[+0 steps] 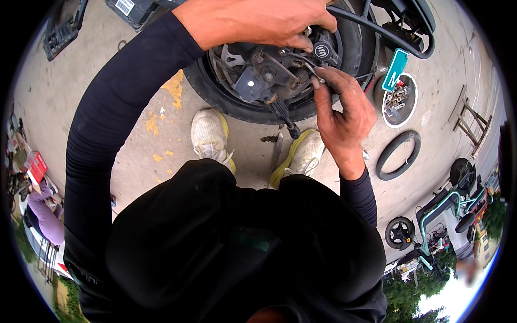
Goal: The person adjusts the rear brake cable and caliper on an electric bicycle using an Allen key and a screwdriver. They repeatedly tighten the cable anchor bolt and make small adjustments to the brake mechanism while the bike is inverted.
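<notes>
A scooter wheel (pixel 215 91) with a black tyre stands in front of me, its hub and brake assembly (pixel 269 70) exposed. My left hand (pixel 258 21) reaches over the top of the wheel and presses on the black brake caliper (pixel 323 51). My right hand (pixel 344 107) comes up from below, its fingertips pinching a thin metal cable or spring (pixel 312 69) at the hub. A black shock absorber end (pixel 283 113) hangs below the hub. Both arms wear black sleeves.
My white shoes (pixel 210 134) stand on the concrete floor just under the wheel, with a tool (pixel 276 151) lying between them. A round tray of small parts (pixel 398 99) and a loose black tyre (pixel 398 155) lie to the right. A teal scooter (pixel 447 210) is parked further right.
</notes>
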The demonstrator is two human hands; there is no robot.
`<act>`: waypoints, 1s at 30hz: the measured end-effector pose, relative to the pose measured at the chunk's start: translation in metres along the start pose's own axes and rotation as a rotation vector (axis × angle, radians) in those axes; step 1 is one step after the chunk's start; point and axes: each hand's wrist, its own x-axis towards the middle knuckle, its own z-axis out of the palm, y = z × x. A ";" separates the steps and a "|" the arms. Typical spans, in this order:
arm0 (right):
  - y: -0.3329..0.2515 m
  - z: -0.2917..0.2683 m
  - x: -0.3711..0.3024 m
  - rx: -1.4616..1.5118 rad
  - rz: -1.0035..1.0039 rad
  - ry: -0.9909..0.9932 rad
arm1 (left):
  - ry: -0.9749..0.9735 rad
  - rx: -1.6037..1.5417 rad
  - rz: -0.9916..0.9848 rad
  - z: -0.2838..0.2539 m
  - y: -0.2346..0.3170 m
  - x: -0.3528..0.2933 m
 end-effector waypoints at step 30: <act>-0.025 -0.063 -0.027 1.349 0.976 -0.226 | 0.303 -1.653 -0.742 -0.011 0.135 -0.062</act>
